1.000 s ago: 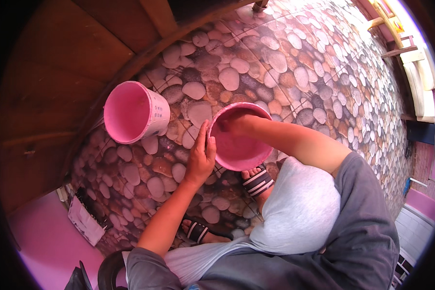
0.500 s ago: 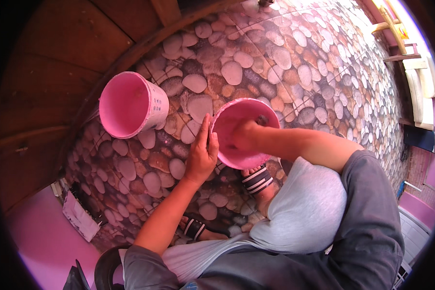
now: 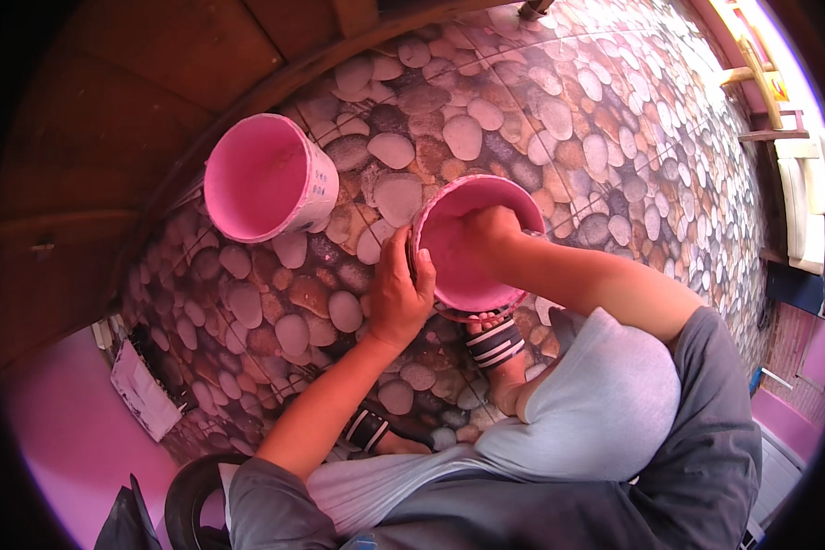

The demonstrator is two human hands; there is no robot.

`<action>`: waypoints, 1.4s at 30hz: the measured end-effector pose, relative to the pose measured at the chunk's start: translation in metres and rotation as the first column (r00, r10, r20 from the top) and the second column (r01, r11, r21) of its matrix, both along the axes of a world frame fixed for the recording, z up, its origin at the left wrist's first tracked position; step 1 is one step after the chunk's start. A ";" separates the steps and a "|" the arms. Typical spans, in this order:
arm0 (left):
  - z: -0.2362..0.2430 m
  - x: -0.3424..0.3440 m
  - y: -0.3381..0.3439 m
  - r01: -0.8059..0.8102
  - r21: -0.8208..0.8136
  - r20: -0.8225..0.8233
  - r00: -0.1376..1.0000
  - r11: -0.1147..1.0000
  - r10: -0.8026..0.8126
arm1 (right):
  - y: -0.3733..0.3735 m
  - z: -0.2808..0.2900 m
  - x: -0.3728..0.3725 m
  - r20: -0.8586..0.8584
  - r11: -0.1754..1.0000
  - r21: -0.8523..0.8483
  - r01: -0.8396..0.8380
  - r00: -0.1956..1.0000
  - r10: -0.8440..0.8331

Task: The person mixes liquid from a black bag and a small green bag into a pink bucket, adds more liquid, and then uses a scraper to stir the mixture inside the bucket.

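Note:
A pink bucket (image 3: 458, 275) leans toward me between my hands, its open mouth facing up at me. My left hand (image 3: 401, 291) grips its left side, thumb near the rim and fingers along the outer wall. Inside the bucket, my right hand (image 3: 491, 231) is curled near the far right part of the inner wall. Its fingertips are out of sight, and what they hold cannot be made out. To the left, a second pink-lined bucket (image 3: 258, 180) with a whitish outside stands apart from both hands.
Dark wooden panelling (image 3: 137, 119) rises at the left. The floor (image 3: 559, 165) has a pebble pattern. My sandalled feet (image 3: 495, 341) are just below the held bucket. A whitish flat piece (image 3: 145, 391) leans by the pink wall, and pale furniture (image 3: 802, 206) stands far right.
My right hand has shifted up and right inside the bucket; a dark thing seen beside it earlier is now hidden. My left hand still holds the side. The view has shifted slightly.

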State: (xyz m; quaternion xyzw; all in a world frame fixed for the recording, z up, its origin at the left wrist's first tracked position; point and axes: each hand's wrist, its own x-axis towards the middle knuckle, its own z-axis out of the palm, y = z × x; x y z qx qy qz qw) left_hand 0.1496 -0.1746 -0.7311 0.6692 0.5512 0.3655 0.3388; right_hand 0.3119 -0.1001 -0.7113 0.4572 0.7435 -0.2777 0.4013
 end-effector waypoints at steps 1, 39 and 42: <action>-0.004 -0.003 -0.004 -0.009 0.002 -0.003 1.000 1.000 0.009 | -0.001 0.006 -0.002 0.009 0.998 0.047 0.039 0.999 -0.039; 0.006 0.009 -0.006 -0.120 0.120 -0.040 0.991 0.985 0.126 | 0.000 -0.048 0.016 0.034 0.987 0.067 -0.146 0.989 0.144; 0.004 0.019 -0.007 -0.118 0.105 -0.007 0.993 0.987 0.120 | 0.009 -0.093 0.022 0.085 0.915 -0.357 -0.188 0.969 0.232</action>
